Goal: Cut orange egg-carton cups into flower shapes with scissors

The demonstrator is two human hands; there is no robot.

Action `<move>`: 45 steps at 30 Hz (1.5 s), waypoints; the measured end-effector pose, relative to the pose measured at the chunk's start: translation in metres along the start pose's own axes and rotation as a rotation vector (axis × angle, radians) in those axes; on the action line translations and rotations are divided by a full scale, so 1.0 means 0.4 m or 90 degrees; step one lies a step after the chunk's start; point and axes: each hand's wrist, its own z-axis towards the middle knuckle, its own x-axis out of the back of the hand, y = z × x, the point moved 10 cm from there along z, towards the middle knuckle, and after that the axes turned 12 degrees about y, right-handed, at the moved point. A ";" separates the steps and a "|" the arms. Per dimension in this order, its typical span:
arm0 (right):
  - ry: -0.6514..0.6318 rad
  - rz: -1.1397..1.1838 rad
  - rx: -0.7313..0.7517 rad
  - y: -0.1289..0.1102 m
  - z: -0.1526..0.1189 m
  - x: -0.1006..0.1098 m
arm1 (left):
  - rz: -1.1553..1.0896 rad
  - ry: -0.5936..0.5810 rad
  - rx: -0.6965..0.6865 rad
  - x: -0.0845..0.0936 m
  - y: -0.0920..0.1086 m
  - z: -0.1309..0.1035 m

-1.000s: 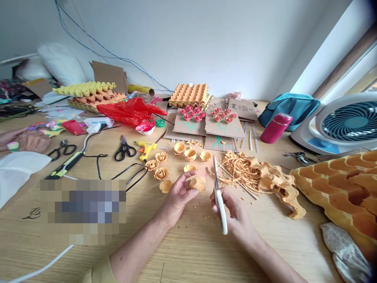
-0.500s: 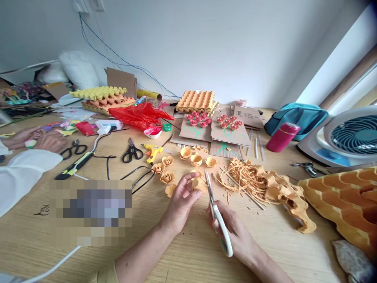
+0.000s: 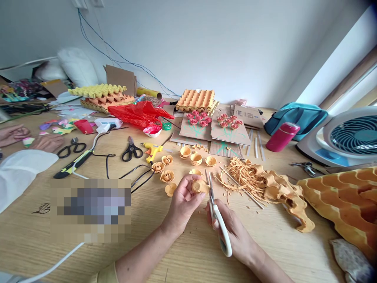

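Note:
Between the thumb and fingers of my left hand (image 3: 183,204) is an orange egg-carton cup (image 3: 198,186), its rounded base turned toward me. My right hand (image 3: 231,228) grips white-handled scissors (image 3: 220,226), their blades slightly parted and pointing up at the cup's right edge. Just beyond my left hand lie several orange carton flowers (image 3: 167,176). Farther back stand several loose carton cups (image 3: 196,158). Right of the scissors is a heap of thin carton strips (image 3: 246,177) with a cut carton piece (image 3: 281,186) beside it.
A yellow glue gun (image 3: 153,151), black scissors (image 3: 131,150) and cables are at left. Cardboard with red flowers (image 3: 194,127) sits at the back. A pink bottle (image 3: 282,136), a fan (image 3: 350,135) and an egg tray (image 3: 344,200) are right. Another person's hands (image 3: 47,142) rest far left.
The cup has turned a little in my left hand, showing more of its base. The scissors stay close to its edge. At far left the other person's hands have moved apart.

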 end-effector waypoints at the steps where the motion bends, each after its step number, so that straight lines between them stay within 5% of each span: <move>1: -0.005 -0.005 0.001 0.001 -0.001 -0.002 | 0.000 0.004 0.002 0.001 -0.001 -0.002; 28: 0.023 -0.050 0.081 -0.044 0.010 0.009 | 0.015 -0.005 0.029 -0.003 -0.004 -0.011; 45: 0.028 -0.015 0.054 -0.051 0.011 0.020 | -0.011 -0.006 0.016 -0.002 0.013 -0.004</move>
